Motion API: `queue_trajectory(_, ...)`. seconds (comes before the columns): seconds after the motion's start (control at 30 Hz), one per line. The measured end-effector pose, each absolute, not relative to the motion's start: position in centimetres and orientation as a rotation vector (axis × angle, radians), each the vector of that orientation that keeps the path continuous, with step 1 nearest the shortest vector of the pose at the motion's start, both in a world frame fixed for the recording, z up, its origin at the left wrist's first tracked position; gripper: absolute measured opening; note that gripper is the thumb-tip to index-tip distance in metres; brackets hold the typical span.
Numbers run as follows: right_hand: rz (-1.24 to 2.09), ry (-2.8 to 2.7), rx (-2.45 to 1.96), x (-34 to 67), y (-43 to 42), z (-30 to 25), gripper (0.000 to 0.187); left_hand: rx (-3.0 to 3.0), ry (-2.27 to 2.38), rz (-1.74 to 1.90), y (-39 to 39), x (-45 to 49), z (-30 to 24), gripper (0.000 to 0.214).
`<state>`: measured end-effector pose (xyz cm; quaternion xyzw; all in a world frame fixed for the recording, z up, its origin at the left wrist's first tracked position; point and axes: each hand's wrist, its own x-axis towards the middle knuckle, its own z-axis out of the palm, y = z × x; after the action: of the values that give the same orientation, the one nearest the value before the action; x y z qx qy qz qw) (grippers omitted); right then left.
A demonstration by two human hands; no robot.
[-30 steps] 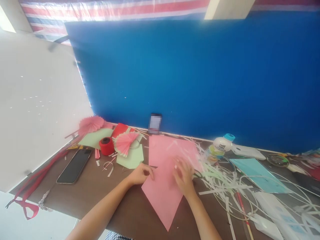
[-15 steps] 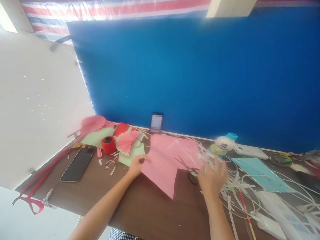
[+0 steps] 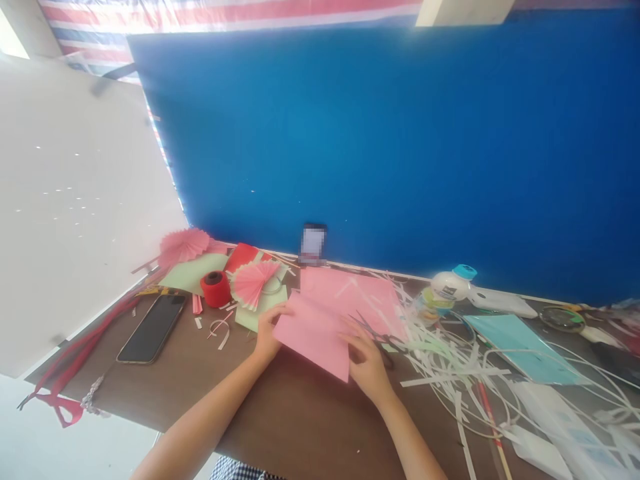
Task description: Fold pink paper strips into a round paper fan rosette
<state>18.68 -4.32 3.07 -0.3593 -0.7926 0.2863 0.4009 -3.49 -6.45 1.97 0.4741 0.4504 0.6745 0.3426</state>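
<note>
Between my hands is a sheet of pink paper (image 3: pixel 315 337), raised a little off the table and tilted. My left hand (image 3: pixel 270 333) grips its left edge with thumb and fingers. At the right edge, my right hand (image 3: pixel 367 360) has its fingers closed about the paper. Behind it lies another pink sheet (image 3: pixel 370 290) with thin paper strips on top. Scissors (image 3: pixel 370 327) rest on that sheet, their handles partly hidden behind my right hand. Left of my left hand are a folded pink paper fan (image 3: pixel 255 283) and a light green sheet (image 3: pixel 245 319).
A phone (image 3: pixel 153 330) and a red spool (image 3: pixel 215 289) lie to the left. Rightward are a heap of white paper strips (image 3: pixel 445 360), a white bottle with blue cap (image 3: pixel 447 283), a teal sheet (image 3: pixel 525 350) and cables. A blue panel (image 3: pixel 375 147) stands behind the table.
My right hand has moved left from beside the paper strips and taken the right edge of the pink sheet. The sheet has shifted slightly left and up.
</note>
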Motion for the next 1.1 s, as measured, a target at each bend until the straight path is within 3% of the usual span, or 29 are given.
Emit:
queue_trajectory(0.1, 0.773, -1.850, -0.885, 19.2, -3.8, 3.4, 0.017, 1.207, 1.057, 1.649, -6.3, -3.6, 2.5, 0.024)
queue_trajectory(0.23, 0.986, -1.825, -0.820, 20.0, -3.4, 3.9, 0.011, 1.145, 0.940, 1.421, -6.0, -3.7, 2.9, 0.048)
queue_trajectory(0.47, 0.865, -1.834, -0.955, 20.2, -2.6, 2.7, 0.038, 1.210, 0.908, 1.295, -5.9, -4.2, 2.0, 0.015)
queue_trajectory(0.63, 0.933, -1.795, -0.942, 20.4, -2.0, 1.8, 0.024, 1.332, 0.887, 1.234, -6.2, -4.3, 2.7, 0.024)
queue_trajectory(0.73, 0.945, -1.783, -0.933, 20.4, -2.1, 2.0, 0.019, 1.363, 0.954, 1.247, -6.2, -4.3, 2.8, 0.017)
queue_trajectory(1.0, 0.929, -1.779, -0.910, 20.5, -2.2, 2.8, 0.019, 1.463, 1.015, 1.287, -6.3, -4.4, 2.9, 0.014)
queue_trajectory(1.1, 0.936, -1.804, -0.924, 20.7, -2.2, 2.7, 0.025, 1.412, 0.963, 1.275, -6.2, -4.2, 2.4, 0.021)
